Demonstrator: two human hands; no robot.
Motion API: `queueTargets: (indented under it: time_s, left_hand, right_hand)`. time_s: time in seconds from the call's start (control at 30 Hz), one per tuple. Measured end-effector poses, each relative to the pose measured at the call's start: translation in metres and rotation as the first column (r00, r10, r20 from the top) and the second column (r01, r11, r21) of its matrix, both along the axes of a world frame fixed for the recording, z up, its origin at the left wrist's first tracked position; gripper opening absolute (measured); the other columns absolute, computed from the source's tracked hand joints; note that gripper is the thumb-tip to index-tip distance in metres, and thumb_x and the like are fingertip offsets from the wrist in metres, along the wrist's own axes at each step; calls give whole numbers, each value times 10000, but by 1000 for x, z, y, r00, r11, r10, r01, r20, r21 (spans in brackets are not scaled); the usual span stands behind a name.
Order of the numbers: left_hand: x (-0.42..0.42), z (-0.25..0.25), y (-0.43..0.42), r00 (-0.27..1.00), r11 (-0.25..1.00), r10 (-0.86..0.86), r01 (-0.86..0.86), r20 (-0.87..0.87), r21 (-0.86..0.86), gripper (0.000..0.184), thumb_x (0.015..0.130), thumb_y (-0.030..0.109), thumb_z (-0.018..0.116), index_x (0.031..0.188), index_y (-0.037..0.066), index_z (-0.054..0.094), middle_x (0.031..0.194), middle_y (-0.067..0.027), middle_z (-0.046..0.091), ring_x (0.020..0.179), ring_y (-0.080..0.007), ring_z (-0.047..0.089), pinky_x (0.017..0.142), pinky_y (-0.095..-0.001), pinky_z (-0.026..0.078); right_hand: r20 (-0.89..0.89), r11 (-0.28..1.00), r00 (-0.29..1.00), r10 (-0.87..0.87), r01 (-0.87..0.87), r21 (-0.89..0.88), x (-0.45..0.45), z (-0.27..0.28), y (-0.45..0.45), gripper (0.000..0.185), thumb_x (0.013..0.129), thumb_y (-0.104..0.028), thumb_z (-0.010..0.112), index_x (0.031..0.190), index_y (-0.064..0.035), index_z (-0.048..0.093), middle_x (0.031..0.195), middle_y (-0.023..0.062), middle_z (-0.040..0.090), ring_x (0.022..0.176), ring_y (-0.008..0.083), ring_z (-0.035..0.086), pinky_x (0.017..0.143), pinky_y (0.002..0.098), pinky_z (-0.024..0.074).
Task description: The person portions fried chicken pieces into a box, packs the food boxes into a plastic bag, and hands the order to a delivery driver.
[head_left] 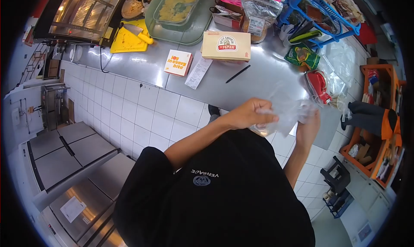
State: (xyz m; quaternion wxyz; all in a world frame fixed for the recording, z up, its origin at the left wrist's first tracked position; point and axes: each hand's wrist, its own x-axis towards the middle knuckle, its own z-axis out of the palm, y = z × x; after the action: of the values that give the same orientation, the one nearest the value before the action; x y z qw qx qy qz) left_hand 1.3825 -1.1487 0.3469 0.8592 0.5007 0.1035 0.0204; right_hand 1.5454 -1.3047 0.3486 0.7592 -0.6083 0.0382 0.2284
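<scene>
My left hand [254,113] is closed on one side of a clear plastic bag [284,115], thumb pressed against the fingers. At the bag's other side, my right hand [309,120] grips it too, its fingers partly hidden by the film and slightly blurred. The bag is stretched between both hands at the counter's front edge. Just beyond them, a black pen [238,74] lies on the steel counter [263,81]. Further left are a printed receipt [199,73], a small white-and-orange box [178,62] and a larger tan chicken box [226,45].
A knife [137,32] rests on a yellow cutting board [129,39], near a green tray [189,36] bearing a food container [179,5]. At right are a blue basket [332,23], a green packet [302,55], a red tape dispenser [317,85] and an orange shelf [373,70].
</scene>
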Motion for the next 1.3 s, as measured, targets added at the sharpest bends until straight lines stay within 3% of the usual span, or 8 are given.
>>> queueTargets:
  time_s: [0.27, 0.43, 0.63, 0.83, 0.9, 1.07, 1.2, 1.3]
  left_hand:
    - [21, 10, 42, 686, 650, 680, -728, -261, -218, 430, 911, 210, 717, 657, 114, 383, 630, 79, 324, 555, -56, 273, 498, -252, 253]
    - [33, 10, 18, 914, 655, 367, -386, 173, 650, 325, 862, 120, 731, 721, 60, 445, 621, -28, 419, 564, -131, 357, 527, -287, 327]
    - [45, -5, 38, 948, 463, 84, -311, 308, 830, 163, 736, -6, 641, 815, 57, 512, 804, -86, 543, 707, -281, 571, 605, -410, 440]
    - [75, 62, 96, 724, 14, 393, -622, 568, 783, 190, 696, -27, 605, 841, 84, 554, 883, -106, 581, 850, -351, 591, 702, -451, 465]
    - [45, 78, 78, 675, 47, 222, -728, 704, 683, 208, 685, -34, 617, 848, 92, 587, 924, -103, 608, 876, -349, 591, 737, -440, 470]
    - [-40, -80, 63, 958, 434, -288, 140, -10, 890, 291, 761, 24, 661, 1044, 80, 695, 1015, -127, 668, 1040, -300, 606, 888, -385, 478]
    - [-74, -42, 57, 887, 901, -428, 401, -174, -167, 318, 891, 66, 620, 1202, 6, 592, 1006, -131, 661, 1016, -212, 639, 882, -369, 517]
    - [-80, -68, 96, 920, 465, -362, 320, 152, -826, 374, 917, 62, 598, 1278, 0, 525, 1071, -128, 646, 911, -180, 665, 814, -336, 554]
  right_hand:
    - [332, 636, 773, 541, -118, -763, 24, -96, -69, 315, 868, -78, 676, 1105, -55, 469, 789, 25, 533, 678, 115, 524, 651, 283, 456]
    - [571, 370, 316, 758, 512, -775, 19, 8, -20, 527, 806, -53, 694, 1298, -64, 503, 917, 119, 608, 817, 168, 585, 757, 306, 488]
    - [824, 836, 385, 416, 196, -513, 11, 34, -21, 385, 822, 14, 613, 1204, 39, 572, 1067, 157, 626, 794, 188, 618, 716, 274, 493]
    - [648, 695, 610, 455, 211, -687, 28, 76, -55, 240, 950, -42, 542, 1181, 21, 555, 1153, 137, 621, 882, 173, 635, 780, 284, 517]
    - [445, 845, 728, 522, -514, -149, 28, 68, -129, 293, 914, -11, 517, 1195, 46, 580, 1128, 128, 650, 1033, 208, 645, 879, 295, 503]
    - [-146, 161, 430, 891, -600, -784, -46, 12, -94, 184, 935, -103, 584, 1033, 8, 692, 968, 155, 661, 943, 225, 628, 854, 359, 479]
    - [-155, 560, 602, 784, -792, -242, -75, 0, -80, 142, 962, -95, 565, 930, -7, 671, 777, 16, 585, 763, 154, 579, 717, 295, 468]
    - [-249, 939, 906, 344, -326, 110, -71, -23, -93, 145, 950, -195, 599, 922, -53, 582, 718, -3, 514, 703, 67, 526, 635, 227, 425]
